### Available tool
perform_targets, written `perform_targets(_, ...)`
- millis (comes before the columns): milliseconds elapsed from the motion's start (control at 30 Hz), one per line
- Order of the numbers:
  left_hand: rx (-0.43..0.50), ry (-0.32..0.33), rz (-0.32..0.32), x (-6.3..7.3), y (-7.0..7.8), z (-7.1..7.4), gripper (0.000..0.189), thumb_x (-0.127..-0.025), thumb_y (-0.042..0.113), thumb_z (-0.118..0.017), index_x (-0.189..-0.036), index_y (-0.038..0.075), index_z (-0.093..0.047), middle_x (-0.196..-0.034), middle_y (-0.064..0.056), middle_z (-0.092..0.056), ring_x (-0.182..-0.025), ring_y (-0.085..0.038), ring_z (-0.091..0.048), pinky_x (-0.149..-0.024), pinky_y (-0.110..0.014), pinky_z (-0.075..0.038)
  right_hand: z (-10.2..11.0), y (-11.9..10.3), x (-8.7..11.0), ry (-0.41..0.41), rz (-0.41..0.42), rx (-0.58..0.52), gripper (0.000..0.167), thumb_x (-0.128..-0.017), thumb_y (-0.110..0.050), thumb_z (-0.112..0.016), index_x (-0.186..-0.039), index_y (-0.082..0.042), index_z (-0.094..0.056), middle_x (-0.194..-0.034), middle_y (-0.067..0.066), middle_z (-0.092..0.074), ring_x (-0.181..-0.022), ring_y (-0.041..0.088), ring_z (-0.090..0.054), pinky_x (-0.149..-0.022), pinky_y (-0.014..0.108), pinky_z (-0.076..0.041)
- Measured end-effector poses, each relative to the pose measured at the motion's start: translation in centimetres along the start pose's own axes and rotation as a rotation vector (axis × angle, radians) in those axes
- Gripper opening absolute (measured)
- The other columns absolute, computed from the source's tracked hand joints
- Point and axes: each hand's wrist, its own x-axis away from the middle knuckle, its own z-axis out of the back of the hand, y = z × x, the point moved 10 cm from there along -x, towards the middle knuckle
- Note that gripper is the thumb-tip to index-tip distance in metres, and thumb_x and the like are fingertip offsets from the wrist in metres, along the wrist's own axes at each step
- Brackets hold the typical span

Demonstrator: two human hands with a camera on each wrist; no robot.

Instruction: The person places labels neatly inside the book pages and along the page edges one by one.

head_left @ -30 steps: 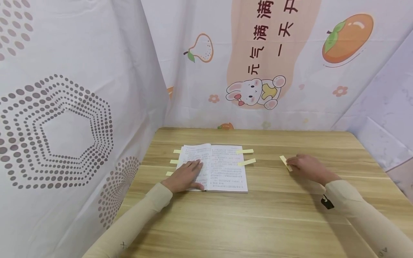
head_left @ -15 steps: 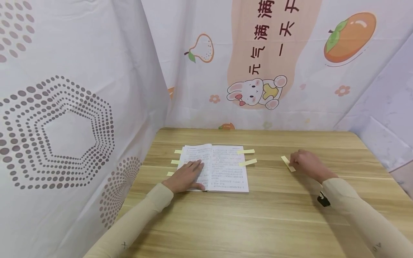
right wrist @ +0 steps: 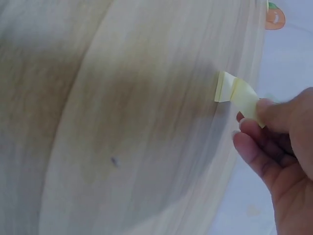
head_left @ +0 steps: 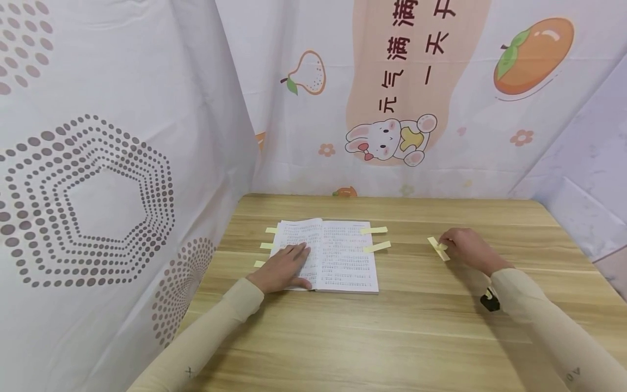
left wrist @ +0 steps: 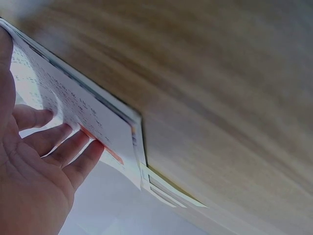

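An open book [head_left: 349, 264] lies on the table, its pages full of printed text. My left hand [head_left: 283, 268] rests on the left page with fingers spread, covering part of the print. In the left wrist view its fingertips [left wrist: 93, 146] lie against the page. Farther right, my right hand [head_left: 469, 249] pinches a pale yellow sticky strip [right wrist: 248, 100] between thumb and fingers. The strip bends up from a small pad of sticky notes [right wrist: 221, 88] lying on the wood.
Two yellow tabs [head_left: 376, 246] stick out past the book's right edge, and several [head_left: 266, 246] past its left. Below the right cuff shows a small black object [head_left: 490, 300]. A printed curtain [head_left: 303, 163] hangs behind the wooden table [head_left: 343, 343].
A strip now lifts from the sticky note pad in my right hand's fingers; earlier the pad lay flat beside them. My left hand stays on the page.
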Motion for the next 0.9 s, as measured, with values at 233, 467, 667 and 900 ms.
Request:
perform_targets(233,-0.002,0.018,-0.005,-0.1,0.2,0.3,0.101,-0.091,0.071,-0.053,-0.156,-0.005,-0.036,-0.160,-0.025,-0.036,-0.144,-0.041,-0.040,-0.114,-0.054,-0.038,0.4,0.3,-0.3,-0.015,-0.065,-0.012,0.020,-0.086,0.000,-0.059,-0.090,0.000,-0.079,-0.089,0.011,-0.074,-0.071,0.016,-0.060,-0.067,0.041,-0.053)
perform_targets(467,-0.018,0.014,-0.012,0.1,0.3,0.3,0.103,-0.091,0.073,-0.050,-0.156,-0.005,-0.035,-0.160,-0.025,-0.036,-0.145,-0.040,-0.040,-0.115,-0.053,-0.037,0.2,0.7,-0.2,-0.069,-0.116,-0.041,0.024,-0.089,-0.004,-0.056,-0.092,-0.001,-0.080,-0.091,0.009,-0.075,-0.077,0.018,-0.065,-0.073,0.045,-0.056)
perform_targets(667,-0.016,0.014,-0.010,0.1,0.3,0.2,0.103,-0.091,0.073,-0.050,-0.157,-0.005,-0.035,-0.160,-0.025,-0.035,-0.145,-0.040,-0.040,-0.115,-0.053,-0.037,0.1,1.1,-0.1,-0.073,-0.115,-0.040,0.020,-0.088,-0.005,-0.060,-0.090,-0.002,-0.079,-0.086,0.005,-0.074,-0.074,0.013,-0.061,-0.069,0.040,-0.054)
perform_targets(900,-0.018,0.023,-0.013,0.1,0.3,0.4,0.102,-0.092,0.072,-0.051,-0.156,-0.005,-0.036,-0.160,-0.026,-0.036,-0.144,-0.041,-0.041,-0.114,-0.054,-0.038,0.0,0.9,-0.1,-0.091,-0.087,-0.065,0.007,-0.091,-0.004,-0.073,-0.085,-0.005,-0.078,-0.083,0.001,-0.073,-0.073,0.014,-0.063,-0.067,0.039,-0.054)
